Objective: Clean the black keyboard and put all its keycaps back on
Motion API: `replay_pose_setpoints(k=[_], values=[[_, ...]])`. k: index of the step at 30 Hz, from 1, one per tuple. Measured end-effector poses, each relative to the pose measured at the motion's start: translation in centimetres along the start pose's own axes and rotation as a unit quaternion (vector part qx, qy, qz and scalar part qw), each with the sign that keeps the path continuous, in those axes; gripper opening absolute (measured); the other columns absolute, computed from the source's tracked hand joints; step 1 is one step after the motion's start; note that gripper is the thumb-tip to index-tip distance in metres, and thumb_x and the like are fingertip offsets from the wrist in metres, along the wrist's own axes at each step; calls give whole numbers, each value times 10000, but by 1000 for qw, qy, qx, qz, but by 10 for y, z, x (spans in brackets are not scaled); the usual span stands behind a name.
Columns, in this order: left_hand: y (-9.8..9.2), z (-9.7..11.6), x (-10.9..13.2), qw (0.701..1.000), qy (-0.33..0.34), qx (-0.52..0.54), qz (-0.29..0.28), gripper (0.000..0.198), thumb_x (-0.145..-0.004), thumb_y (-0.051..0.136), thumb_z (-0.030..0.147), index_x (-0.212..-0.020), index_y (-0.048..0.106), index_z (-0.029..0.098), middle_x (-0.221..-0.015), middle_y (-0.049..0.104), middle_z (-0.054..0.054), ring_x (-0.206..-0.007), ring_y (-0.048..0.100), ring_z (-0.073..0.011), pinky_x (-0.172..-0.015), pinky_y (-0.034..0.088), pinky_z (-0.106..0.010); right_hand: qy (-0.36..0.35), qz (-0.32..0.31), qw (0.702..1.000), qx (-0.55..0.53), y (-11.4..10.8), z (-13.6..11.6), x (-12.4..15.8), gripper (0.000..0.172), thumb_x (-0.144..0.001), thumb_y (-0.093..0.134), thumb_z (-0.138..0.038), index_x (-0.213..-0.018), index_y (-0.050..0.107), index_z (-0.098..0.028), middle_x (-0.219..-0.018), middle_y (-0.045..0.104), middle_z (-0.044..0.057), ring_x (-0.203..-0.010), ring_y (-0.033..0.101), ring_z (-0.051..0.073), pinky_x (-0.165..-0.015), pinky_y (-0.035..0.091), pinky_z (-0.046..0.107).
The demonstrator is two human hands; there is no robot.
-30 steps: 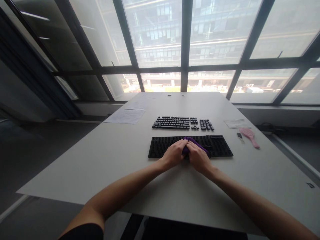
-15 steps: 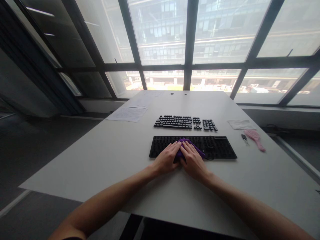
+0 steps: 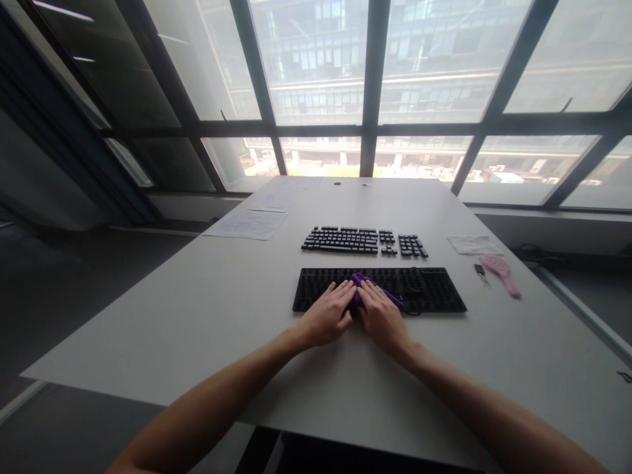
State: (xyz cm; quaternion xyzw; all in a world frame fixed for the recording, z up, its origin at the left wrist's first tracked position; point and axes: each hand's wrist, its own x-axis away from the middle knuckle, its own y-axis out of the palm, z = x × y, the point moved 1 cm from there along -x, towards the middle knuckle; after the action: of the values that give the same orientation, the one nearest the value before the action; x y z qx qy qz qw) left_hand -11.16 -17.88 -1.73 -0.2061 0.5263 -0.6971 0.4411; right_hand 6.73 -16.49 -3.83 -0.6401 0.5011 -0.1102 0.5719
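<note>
A purple cloth (image 3: 358, 278) is bunched on a black keyboard base (image 3: 437, 291) with its keycaps off, near the front of the white table. My left hand (image 3: 326, 317) holds the cloth's left side, fingers pressed down and pointing forward, thumb tucked toward the middle. On the other side, my right hand (image 3: 384, 318) grips the cloth too, its fingers angled in toward the left hand's fingertips. Part of the cloth is hidden under both hands. Just behind the base, the removed black keycaps (image 3: 340, 241) lie laid out in keyboard order.
To the right are a pink hairbrush (image 3: 500, 271), a small black-topped tool (image 3: 480, 271) and a white sheet or wipe (image 3: 474, 245). Printed papers (image 3: 247, 225) lie along the table's left edge. Large windows stand beyond the far end.
The hands have shifted slightly on the cloth; the left thumb now sits apart from the right hand, and the cloth looks a little more bunched. The camera view has moved slightly.
</note>
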Motion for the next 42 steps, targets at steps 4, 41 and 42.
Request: replay_pose_setpoints(k=[4, 41, 42], values=[[4, -4, 0, 999, 7, 24, 39, 598, -909, 506, 111, -1502, 438, 148, -1552, 462, -157, -1475, 393, -256, -1231, 307, -529, -17, 23, 999, -30, -7, -2, 0, 394, -935, 500, -74, -1287, 672, -120, -1364, 655, 139, -1287, 609, 256, -1111, 486, 394], [3, -4, -1, 993, 25, 52, 101, 679, -846, 518, 41, -1512, 436, 141, -1528, 493, -159, -1439, 450, -267, -1218, 368, -509, -23, 49, 994, -93, -4, -6, 1, 468, -878, 499, -23, -1303, 648, -152, -1361, 659, 122, -1296, 599, 232, -1144, 455, 401], [3, -4, -1, 993, 26, 50, 101, 674, -846, 506, 30, -1507, 443, 144, -1521, 501, -160, -1433, 458, -266, -1218, 364, -516, -22, 59, 993, -105, -7, -8, 0, 466, -874, 494, -19, -1289, 654, -158, -1340, 674, 113, -1271, 617, 223, -1134, 465, 384]])
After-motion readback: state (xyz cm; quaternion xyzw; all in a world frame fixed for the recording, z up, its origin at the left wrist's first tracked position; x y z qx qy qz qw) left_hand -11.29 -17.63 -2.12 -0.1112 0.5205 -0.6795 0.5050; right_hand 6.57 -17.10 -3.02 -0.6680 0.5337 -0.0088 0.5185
